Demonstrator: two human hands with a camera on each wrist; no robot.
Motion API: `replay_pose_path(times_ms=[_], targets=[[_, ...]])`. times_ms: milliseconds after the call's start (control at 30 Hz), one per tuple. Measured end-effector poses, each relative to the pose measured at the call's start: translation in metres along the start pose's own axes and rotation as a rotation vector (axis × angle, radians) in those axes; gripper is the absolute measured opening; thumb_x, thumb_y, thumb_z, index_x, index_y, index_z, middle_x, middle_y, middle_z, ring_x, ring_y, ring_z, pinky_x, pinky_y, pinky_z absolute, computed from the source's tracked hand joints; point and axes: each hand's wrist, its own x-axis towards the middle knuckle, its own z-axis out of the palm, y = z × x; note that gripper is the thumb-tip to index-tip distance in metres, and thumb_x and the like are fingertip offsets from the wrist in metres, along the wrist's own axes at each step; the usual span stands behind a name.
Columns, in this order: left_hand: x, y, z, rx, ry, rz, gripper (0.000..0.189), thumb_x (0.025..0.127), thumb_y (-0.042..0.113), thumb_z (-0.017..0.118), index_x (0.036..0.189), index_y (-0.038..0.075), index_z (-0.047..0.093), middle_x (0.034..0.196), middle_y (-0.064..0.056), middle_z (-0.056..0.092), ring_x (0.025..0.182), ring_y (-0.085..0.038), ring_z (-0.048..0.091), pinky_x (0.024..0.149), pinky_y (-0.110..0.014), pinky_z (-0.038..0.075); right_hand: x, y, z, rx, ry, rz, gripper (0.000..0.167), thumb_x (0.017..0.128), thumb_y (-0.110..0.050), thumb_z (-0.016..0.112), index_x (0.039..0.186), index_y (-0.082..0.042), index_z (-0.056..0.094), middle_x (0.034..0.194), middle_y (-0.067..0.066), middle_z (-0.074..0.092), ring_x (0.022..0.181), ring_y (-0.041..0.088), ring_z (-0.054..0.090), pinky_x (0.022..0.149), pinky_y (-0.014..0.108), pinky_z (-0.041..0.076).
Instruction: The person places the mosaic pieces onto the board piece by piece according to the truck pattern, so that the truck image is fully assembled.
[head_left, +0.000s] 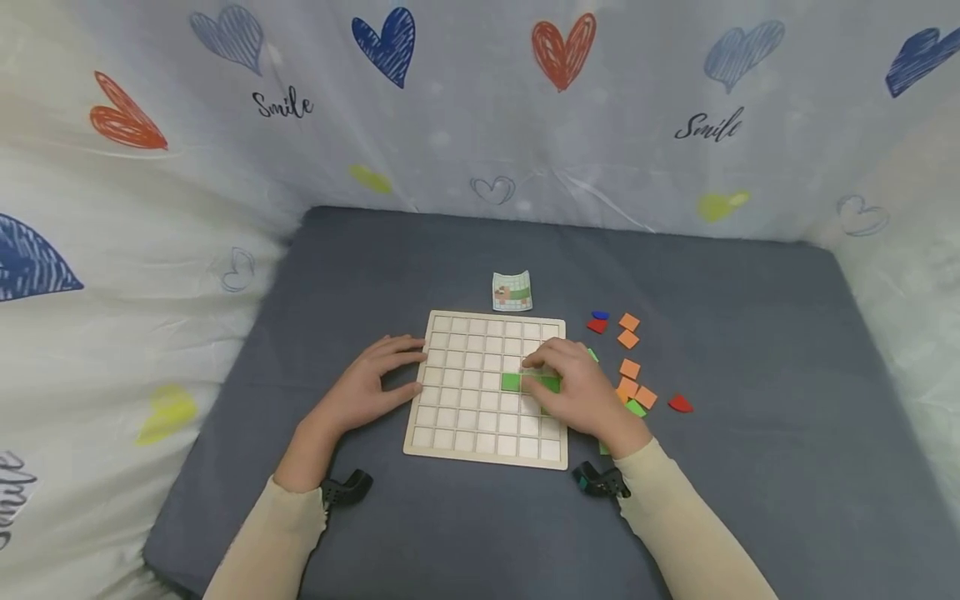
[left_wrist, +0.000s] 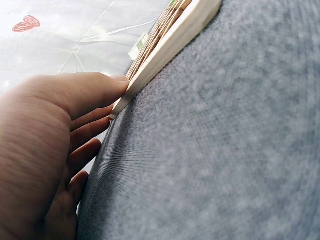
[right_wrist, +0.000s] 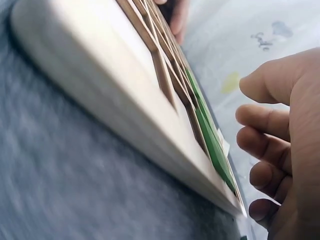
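Observation:
A square wooden grid board (head_left: pixel 463 417) lies flat on the dark grey table. My left hand (head_left: pixel 372 382) rests at its left edge, thumb and fingertips against the rim; the left wrist view shows the thumb (left_wrist: pixel 100 92) touching the wooden side. Over the right part of the board is my right hand (head_left: pixel 573 387), with thumb and fingers apart and nothing between them in the right wrist view. Beneath it, a green square tile (head_left: pixel 511 382) sits in a cell, and more green tiles (right_wrist: pixel 212 140) show in the cells near the right edge, partly hidden by the hand.
Orange square tiles (head_left: pixel 629 368) lie scattered right of the board, with a light green tile (head_left: pixel 636 408) among them. Red pieces (head_left: pixel 680 404) and a blue piece (head_left: pixel 600 315) are nearby. A small picture card (head_left: pixel 512 292) lies behind the board. A heart-printed cloth (head_left: pixel 450 108) hangs behind the table.

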Motion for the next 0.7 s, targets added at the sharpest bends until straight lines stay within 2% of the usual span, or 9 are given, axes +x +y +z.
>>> replay_pose_path(times_ms=[167,333,567,700], targets=[[0.0,0.002,0.002,-0.008,0.002,-0.01,0.053,0.102,0.033,0.083,0.15,0.014,0.069,0.165,-0.005,0.052,0.161,-0.033,0.035,0.138,-0.056,0.019,-0.006,0.004,-0.008,-0.018,0.018,0.013,0.017,0.101,-0.021,0.078,0.115,-0.013,0.08,0.112,-0.004,0.072,0.089,0.014,0.059,0.09,0.044,0.049],[0.0,0.003,0.003,-0.002,0.005,-0.011,0.053,0.101,0.032,0.084,0.149,0.014,0.069,0.164,-0.005,0.053,0.161,-0.033,0.036,0.138,-0.054,0.019,-0.014,0.011,-0.018,-0.034,0.044,0.041,0.018,0.102,-0.019,0.076,0.118,-0.012,0.079,0.111,-0.004,0.071,0.086,0.017,0.055,0.085,0.041,0.046],[0.001,0.004,0.001,0.001,0.007,-0.012,0.053,0.101,0.032,0.084,0.149,0.014,0.07,0.164,-0.006,0.054,0.161,-0.033,0.036,0.139,-0.052,0.019,-0.026,0.021,-0.032,-0.07,0.094,0.08,0.027,0.101,-0.014,0.076,0.128,-0.009,0.078,0.122,0.001,0.074,0.096,0.019,0.059,0.082,0.041,0.053],[0.0,0.005,-0.001,0.0,0.008,-0.014,0.053,0.101,0.031,0.084,0.149,0.013,0.07,0.165,-0.006,0.053,0.161,-0.034,0.036,0.138,-0.055,0.02,-0.03,0.028,-0.038,-0.101,0.108,0.087,0.032,0.099,-0.012,0.077,0.13,-0.008,0.077,0.126,0.005,0.074,0.105,0.024,0.063,0.089,0.046,0.053]])
